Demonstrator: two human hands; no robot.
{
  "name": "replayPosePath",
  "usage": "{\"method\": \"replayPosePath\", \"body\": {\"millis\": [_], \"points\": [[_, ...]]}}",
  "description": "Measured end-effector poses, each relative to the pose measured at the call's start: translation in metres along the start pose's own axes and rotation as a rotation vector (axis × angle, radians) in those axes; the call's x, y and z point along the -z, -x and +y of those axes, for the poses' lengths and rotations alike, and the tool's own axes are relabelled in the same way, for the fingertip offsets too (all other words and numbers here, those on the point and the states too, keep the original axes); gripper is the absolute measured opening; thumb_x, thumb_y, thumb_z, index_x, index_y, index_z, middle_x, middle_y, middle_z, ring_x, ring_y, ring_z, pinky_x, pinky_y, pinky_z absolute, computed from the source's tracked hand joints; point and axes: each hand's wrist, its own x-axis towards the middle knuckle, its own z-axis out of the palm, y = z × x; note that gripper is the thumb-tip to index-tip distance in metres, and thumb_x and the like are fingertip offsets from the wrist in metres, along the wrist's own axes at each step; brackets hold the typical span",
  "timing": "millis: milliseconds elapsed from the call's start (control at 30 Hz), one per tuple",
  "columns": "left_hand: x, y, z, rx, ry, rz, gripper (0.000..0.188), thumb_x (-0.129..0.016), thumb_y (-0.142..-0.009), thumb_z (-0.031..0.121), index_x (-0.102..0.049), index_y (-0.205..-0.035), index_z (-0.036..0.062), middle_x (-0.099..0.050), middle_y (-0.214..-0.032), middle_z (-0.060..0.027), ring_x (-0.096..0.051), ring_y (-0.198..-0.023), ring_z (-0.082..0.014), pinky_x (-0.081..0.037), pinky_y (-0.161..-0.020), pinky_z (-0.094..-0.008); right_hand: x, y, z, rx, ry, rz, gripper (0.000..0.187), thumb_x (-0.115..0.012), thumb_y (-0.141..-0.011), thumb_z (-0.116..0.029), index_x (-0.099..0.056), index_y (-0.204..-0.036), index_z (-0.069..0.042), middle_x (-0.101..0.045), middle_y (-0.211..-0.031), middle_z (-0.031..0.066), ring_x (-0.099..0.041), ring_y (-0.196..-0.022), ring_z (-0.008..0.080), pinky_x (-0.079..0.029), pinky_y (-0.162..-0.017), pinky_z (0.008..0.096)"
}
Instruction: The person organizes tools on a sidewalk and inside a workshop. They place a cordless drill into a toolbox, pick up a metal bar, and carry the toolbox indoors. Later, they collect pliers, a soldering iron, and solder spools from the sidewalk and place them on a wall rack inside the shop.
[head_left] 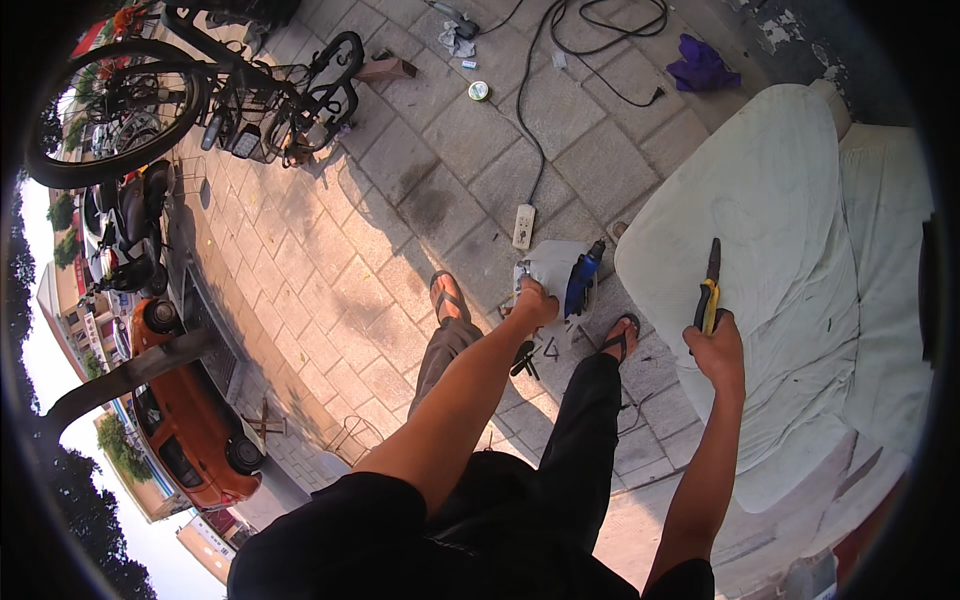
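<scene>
- Reading the head view as a clock face, the right hand (717, 352) is at 3 o'clock, fingers wrapped round the yellow-and-black handles of what look like long-nose pliers (711, 285). Gripping so low probably leaves the dark nose clear; it points to 12, over the pale seat cover (765, 175).
- The left hand (538, 303) is also toward 3, much nearer the hub. Its fingers are bent at the edge of a pale flat support (549, 260); whether they pinch anything, I cannot tell.
- A blue power tool (581, 283), perhaps a drill, is just beside that hand, toward its 2 o'clock, presumably placed to be within easy reach.
- At 1 o'clock the power strip (523, 227) lies near the support, which likely brings sockets close; its dark cord (543, 163) snakes up toward 12.
- The wrinkled cover fills 2 to 4 o'clock, probably shielding the seat beneath.
- Underfoot are stone paving slabs (480, 185), shaded toward 1 and sunlit toward 9.
- A round tin (478, 91) sits at 12, and a crumpled purple bag (703, 65) between 1 and 2.
- It is an outdoor space: a bicycle (203, 100) at 10, an orange car (190, 410) at 8.
</scene>
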Motion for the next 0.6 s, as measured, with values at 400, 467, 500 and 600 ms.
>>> {"method": "replayPosePath", "body": {"millis": [400, 467, 500, 600], "points": [[0.165, 0.019, -0.109, -0.279, -0.118, 0.283, 0.059, -0.061, -0.08, 0.018, -0.032, -0.119, -0.0166, -0.062, -0.106, -0.0421, -0.064, -0.104, -0.054, -0.052, -0.092, -0.0504, -0.124, 0.139, -0.031, -0.037, -0.826, -0.752, 0.032, -0.067, -0.084, -0.01, -0.058, -0.113, 0.002, -0.064, -0.092, 0.0071, -0.063, -0.081, 0.0181, -0.05, -0.077, 0.0315], [0.203, 0.025, -0.117, -0.252, -0.142, 0.324, 0.061, -0.063, -0.079, 0.018, -0.033, -0.12, -0.0161, -0.063, -0.107, -0.0413, -0.064, -0.105, -0.0535, -0.052, -0.093, -0.0501, -0.136, 0.154, -0.068, -0.05, -0.83, -0.766, 0.033, -0.066, -0.085, -0.01, -0.058, -0.115, 0.002, -0.064, -0.094, 0.0073, -0.063, -0.084, 0.0183, -0.05, -0.079, 0.0319], [0.222, 0.027, -0.115, -0.173, -0.152, 0.276, 0.06, -0.065, -0.079, 0.019, -0.035, -0.12, -0.0136, -0.063, -0.11, -0.0397, -0.065, -0.107, -0.0508, -0.052, -0.093, -0.0509, -0.141, 0.164, -0.087, -0.064, -0.861, -0.75, 0.034, -0.066, -0.085, -0.01, -0.057, -0.116, 0.002, -0.064, -0.096, 0.0075, -0.063, -0.085, 0.0185, -0.05, -0.081, 0.0322], [0.277, 0.027, -0.125, -0.14, -0.215, 0.278, 0.059, -0.067, -0.08, 0.021, -0.036, -0.119, -0.0109, -0.064, -0.111, -0.038, -0.066, -0.107, -0.0492, -0.053, -0.093, -0.0507, -0.153, 0.18, -0.142, -0.067, -0.923, -0.745, 0.038, -0.065, -0.086, -0.005, -0.057, -0.122, 0.003, -0.064, -0.098, 0.0072, -0.062, -0.087, 0.0159, -0.05, -0.08, 0.0301]]}}
